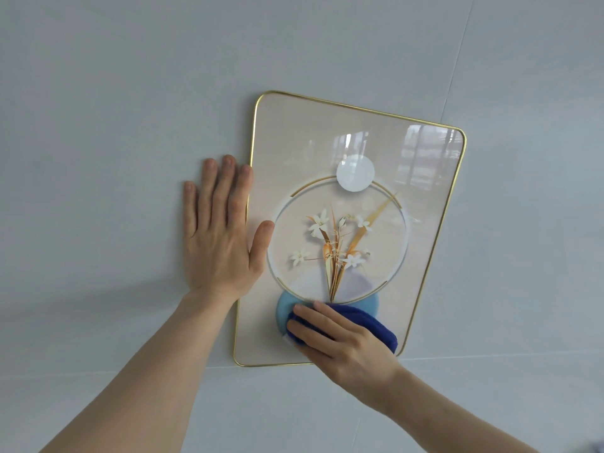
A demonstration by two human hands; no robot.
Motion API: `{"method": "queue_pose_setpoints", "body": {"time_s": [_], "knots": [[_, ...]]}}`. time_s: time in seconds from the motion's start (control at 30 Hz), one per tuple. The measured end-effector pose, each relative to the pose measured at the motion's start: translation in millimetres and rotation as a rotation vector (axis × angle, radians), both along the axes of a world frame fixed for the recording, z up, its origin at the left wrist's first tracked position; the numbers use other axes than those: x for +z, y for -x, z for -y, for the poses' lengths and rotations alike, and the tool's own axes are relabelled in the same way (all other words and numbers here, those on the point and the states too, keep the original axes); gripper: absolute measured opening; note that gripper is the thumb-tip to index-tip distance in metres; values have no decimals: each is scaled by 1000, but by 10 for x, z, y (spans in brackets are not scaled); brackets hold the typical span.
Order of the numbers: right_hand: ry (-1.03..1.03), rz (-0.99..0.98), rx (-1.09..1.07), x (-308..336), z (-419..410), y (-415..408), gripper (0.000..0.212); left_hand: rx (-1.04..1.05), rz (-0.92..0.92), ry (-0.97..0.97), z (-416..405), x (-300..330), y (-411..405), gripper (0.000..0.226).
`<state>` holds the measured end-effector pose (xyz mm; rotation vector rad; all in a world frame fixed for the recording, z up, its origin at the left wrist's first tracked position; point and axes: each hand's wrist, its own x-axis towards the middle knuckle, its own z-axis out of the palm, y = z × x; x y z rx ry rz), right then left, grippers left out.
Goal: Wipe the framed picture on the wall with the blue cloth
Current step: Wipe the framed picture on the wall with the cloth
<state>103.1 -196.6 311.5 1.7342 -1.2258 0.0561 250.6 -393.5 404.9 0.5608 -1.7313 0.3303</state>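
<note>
Framed picture (385,152) with thin gold rim, hung tilted on pale grey wall (98,93); glass reflecting windows at upper right. Left hand (222,237) flat, fingers spread, palm on wall beside left edge of frame, thumb lying over the glass. Right hand (343,344) pressing folded blue cloth (369,322) against lower part of picture, over printed blue vase.

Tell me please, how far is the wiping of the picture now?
Done: cannot tell; no wiped area shows. In hand: the right hand presses the blue cloth on the framed picture's lower part, while the left hand steadies its left edge. Left: probably the middle and top.
</note>
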Motion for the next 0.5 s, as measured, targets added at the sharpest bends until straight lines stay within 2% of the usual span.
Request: {"method": "queue_pose_setpoints", "body": {"time_s": [0.13,0.23,0.37,0.5], "knots": [[-83,4,-103,-88,-320,37,39,-157,31,-31,-35,33,-138,72],[-169,104,-248,-118,-585,25,41,-275,68,-104,-98,94,-283,71],[-201,548,-383,-95,-804,-67,45,-399,50,-265,-325,198,-527,67],[2,1212,-329,15,-959,-375,33,-392,39,-255,-726,84,-752,60]]}}
